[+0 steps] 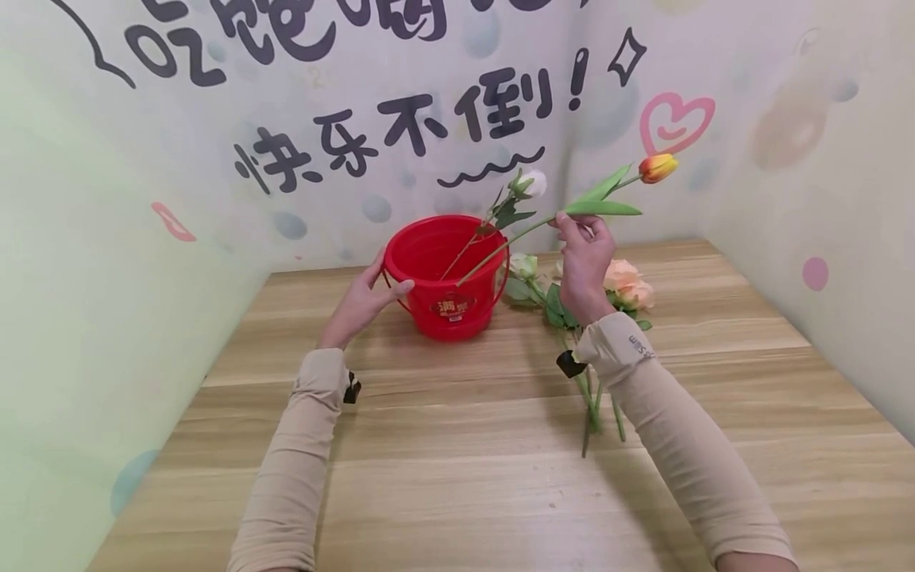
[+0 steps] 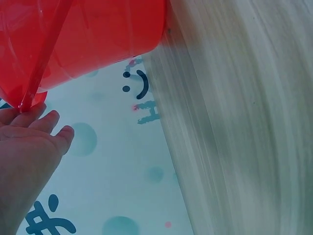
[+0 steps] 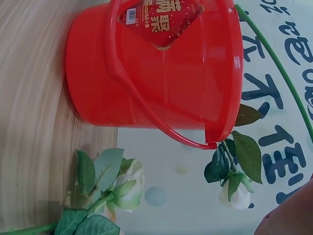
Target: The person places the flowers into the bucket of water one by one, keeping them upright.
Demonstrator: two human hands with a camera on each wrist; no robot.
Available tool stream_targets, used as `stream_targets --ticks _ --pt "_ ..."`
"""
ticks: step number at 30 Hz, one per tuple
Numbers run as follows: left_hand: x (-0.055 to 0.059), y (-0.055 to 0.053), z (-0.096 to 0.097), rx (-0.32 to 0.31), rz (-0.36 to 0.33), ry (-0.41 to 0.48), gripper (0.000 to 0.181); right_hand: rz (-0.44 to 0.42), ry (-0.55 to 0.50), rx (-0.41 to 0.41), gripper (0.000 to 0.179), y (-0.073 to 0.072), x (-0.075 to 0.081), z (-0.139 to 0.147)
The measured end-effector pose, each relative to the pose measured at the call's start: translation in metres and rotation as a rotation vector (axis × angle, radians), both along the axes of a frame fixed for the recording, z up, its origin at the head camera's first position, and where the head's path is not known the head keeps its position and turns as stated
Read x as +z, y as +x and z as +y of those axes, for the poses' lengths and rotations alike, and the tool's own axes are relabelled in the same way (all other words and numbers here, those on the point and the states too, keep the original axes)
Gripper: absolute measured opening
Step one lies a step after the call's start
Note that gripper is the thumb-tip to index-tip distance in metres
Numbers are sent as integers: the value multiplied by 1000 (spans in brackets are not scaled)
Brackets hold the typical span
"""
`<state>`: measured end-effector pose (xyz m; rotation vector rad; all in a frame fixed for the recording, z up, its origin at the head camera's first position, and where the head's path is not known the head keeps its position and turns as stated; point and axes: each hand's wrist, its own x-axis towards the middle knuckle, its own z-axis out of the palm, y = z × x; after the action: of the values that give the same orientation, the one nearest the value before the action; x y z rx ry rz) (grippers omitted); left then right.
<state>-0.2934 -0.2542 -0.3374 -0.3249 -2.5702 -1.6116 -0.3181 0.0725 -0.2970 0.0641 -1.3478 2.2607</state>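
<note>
A red bucket [image 1: 450, 314] with a thin red handle stands on the table. My left hand [image 1: 360, 306] rests against its left side at the rim, thumb extended toward the front. In the left wrist view, the fingertips [image 2: 46, 122] touch the bucket near the handle's end. With thumb and fingertips my right hand [image 1: 588, 258] pinches the green stem of an orange-yellow tulip [image 1: 658, 168], right of the bucket. The tulip tilts, its bloom up to the right and its stem's lower end at the bucket's front rim. A white rose [image 1: 530, 184] leans out of the bucket.
Several cut flowers lie on the table under my right forearm, among them a peach rose [image 1: 632, 286] and a pale white rose [image 3: 128, 188]. Their stems [image 1: 592, 409] point toward me. Patterned walls [image 1: 322, 214] with black lettering enclose the wooden table [image 1: 443, 445].
</note>
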Motion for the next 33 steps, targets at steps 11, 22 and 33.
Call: stream_targets --ticks 11,22,33 --pt "0 2 2 -4 -2 6 89 9 -29 -23 11 -4 0 -4" --pt "-2 1 1 -4 -1 7 87 41 25 9 16 -8 -10 -17" --pt "0 3 2 3 0 6 88 32 181 31 13 -11 -17 -27"
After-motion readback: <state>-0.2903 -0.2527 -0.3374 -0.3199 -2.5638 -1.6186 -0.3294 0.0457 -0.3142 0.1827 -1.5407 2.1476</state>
